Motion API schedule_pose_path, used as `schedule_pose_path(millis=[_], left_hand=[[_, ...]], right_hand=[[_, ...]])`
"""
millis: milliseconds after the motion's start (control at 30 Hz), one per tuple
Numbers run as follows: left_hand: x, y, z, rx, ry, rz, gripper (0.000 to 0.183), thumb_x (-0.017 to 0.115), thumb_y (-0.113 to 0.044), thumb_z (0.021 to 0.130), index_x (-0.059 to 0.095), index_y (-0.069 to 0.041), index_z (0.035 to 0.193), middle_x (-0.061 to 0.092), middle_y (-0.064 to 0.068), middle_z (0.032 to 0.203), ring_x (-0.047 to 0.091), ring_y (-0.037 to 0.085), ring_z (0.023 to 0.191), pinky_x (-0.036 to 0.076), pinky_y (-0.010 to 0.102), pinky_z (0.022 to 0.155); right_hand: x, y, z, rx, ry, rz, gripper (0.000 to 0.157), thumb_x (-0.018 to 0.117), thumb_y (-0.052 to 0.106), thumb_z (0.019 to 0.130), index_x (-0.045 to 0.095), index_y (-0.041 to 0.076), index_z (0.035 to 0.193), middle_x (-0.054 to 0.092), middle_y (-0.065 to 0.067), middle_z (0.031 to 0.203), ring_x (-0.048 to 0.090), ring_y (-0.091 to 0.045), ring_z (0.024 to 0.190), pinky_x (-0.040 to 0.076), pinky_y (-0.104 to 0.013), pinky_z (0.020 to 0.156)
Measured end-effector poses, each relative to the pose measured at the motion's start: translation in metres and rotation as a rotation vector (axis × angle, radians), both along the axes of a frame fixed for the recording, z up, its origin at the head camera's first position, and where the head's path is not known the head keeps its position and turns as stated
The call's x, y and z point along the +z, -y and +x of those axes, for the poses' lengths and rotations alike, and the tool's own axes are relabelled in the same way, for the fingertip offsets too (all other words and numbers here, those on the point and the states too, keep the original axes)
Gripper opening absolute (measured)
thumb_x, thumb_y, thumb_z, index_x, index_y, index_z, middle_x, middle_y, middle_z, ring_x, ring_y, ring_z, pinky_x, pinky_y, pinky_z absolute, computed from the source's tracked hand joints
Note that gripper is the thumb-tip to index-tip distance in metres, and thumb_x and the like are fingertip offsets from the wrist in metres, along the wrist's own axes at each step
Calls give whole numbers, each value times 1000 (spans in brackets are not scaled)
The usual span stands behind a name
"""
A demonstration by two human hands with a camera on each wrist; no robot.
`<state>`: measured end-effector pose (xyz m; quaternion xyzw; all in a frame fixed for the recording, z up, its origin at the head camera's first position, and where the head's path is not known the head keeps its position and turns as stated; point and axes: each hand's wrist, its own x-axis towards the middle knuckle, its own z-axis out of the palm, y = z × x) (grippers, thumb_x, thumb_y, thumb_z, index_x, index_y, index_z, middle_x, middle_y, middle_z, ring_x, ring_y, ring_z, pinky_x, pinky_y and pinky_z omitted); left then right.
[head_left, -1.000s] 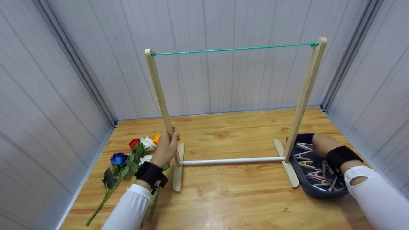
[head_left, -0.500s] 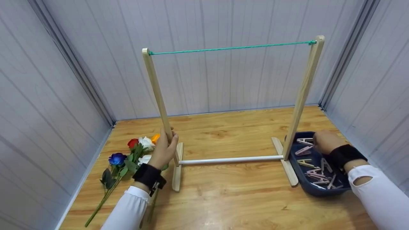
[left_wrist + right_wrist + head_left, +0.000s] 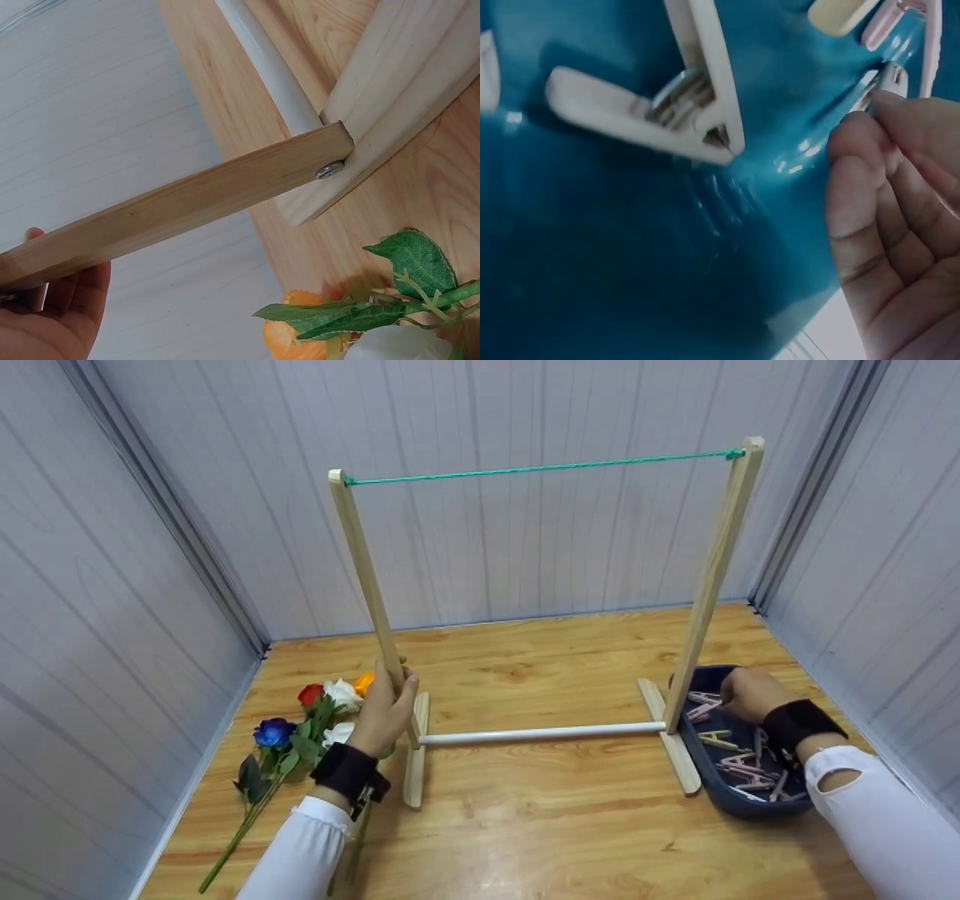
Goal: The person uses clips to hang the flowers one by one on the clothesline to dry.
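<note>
In the head view my left hand (image 3: 385,711) grips the left wooden post (image 3: 365,574) of a stand, low down near its foot. The left wrist view shows the fingers (image 3: 91,289) curled around that post. At the right my right hand (image 3: 752,695) reaches into a dark blue basin (image 3: 750,808) holding several clothespins. In the right wrist view its thumb and forefinger pinch the end of a pale clothespin (image 3: 894,78), mostly hidden beyond the fingertips. A white clothespin (image 3: 724,82) lies closer to that camera, and a pink clothespin (image 3: 889,22) lies beyond.
A green string (image 3: 540,469) spans the post tops, and a white rod (image 3: 540,733) joins them low down. Artificial roses, including a blue rose (image 3: 274,732) and a red rose (image 3: 310,694), lie left of the stand. Panel walls (image 3: 510,547) enclose the wooden tabletop (image 3: 540,817).
My right hand has stayed over the basin, shifting slightly right and then back left toward the pink clothespin, which has shifted. My left hand keeps its grip on the post.
</note>
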<state>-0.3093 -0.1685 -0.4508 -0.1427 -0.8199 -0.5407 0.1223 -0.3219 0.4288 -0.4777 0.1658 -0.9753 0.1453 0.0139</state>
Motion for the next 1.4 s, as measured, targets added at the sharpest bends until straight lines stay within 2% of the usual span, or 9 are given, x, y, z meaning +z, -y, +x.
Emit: schedule_pose_path(millis=[133,300,400,600,833,1000,1200,1300,1400], left_hand=[[-1,-1,0,0,-5,3,28,52,-3,112,45,0,139,60,16,108,52,19,83,46,29,74],[-2,0,0,4,-7,-7,28,51,-5,113,45,1,140,59,14,109,52,19,83,46,29,74],[-1,0,0,7,-5,-7,29,52,-5,113,45,2,140,60,15,109,53,19,84,47,31,76],[1,0,-1,15,-1,-6,31,53,-5,113,45,2,142,61,15,111,56,22,89,50,34,80],[5,0,2,44,-53,-16,34,57,-3,109,47,6,141,62,24,117,63,29,98,55,37,82],[13,-3,8,140,-232,4,46,61,0,105,44,7,147,57,27,123,61,35,105,57,39,84],[15,-10,14,317,-558,106,37,64,6,98,47,11,131,54,28,121,54,36,108,46,37,93],[15,-14,17,305,-668,127,30,64,7,96,48,13,121,53,26,109,54,31,95,44,31,85],[16,-19,22,230,-715,78,21,64,7,96,53,11,114,57,21,96,55,23,82,47,29,75]], right_hand=[[-2,2,1,1,-10,-1,15,79,0,82,70,2,70,63,-1,65,53,-18,59,46,-37,57],[2,3,2,-12,-74,18,4,74,-5,79,75,-2,77,73,-13,74,66,-30,67,57,-50,65],[9,3,4,-40,-67,50,11,66,-8,81,76,-5,83,74,-17,80,68,-35,71,59,-56,69],[25,2,8,-78,-44,100,15,64,-6,85,72,0,74,67,-8,71,58,-26,64,53,-48,63],[47,-1,17,-59,-119,69,13,64,-5,85,77,-7,84,76,-20,80,71,-40,75,59,-61,75],[69,-1,26,-152,-119,-15,18,63,0,96,75,-13,96,74,-27,87,69,-40,75,56,-60,72],[93,9,41,-285,-303,-196,21,64,7,103,75,-11,102,73,-27,85,56,-15,63,41,-27,57],[103,18,51,-322,-435,-295,22,66,8,104,76,-12,105,75,-32,92,52,5,65,38,-13,58],[113,31,62,-338,-576,-404,22,68,7,104,76,-13,105,75,-34,94,43,22,66,34,-2,62]])
